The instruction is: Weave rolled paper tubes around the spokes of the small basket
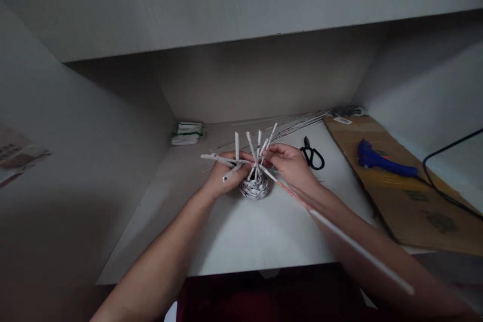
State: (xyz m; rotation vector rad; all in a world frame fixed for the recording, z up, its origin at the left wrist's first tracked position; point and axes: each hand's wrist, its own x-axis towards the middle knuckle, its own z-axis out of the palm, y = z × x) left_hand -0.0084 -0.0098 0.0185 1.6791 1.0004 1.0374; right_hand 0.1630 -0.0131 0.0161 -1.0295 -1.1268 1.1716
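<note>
A small woven basket (254, 187) of rolled paper sits on the white shelf, with several paper stakes fanning up and outward from its rim. My left hand (229, 173) is closed round the stakes at the basket's left side. At the right, my right hand (284, 160) pinches paper tubes just above the rim, thumb and fingers together. A long paper tube (350, 234), partly reddish near the basket, runs from the rim down to the right over my right forearm. The fingertips of both hands are partly hidden among the stakes.
Black-handled scissors (312, 155) lie right of my right hand. A blue glue gun (387, 161) with a black cord rests on cardboard (415, 211). A white and green packet (187, 133) sits back left; thin paper tubes (298, 125) lie behind. An upper panel (241, 5) overhangs the shelf (226, 241).
</note>
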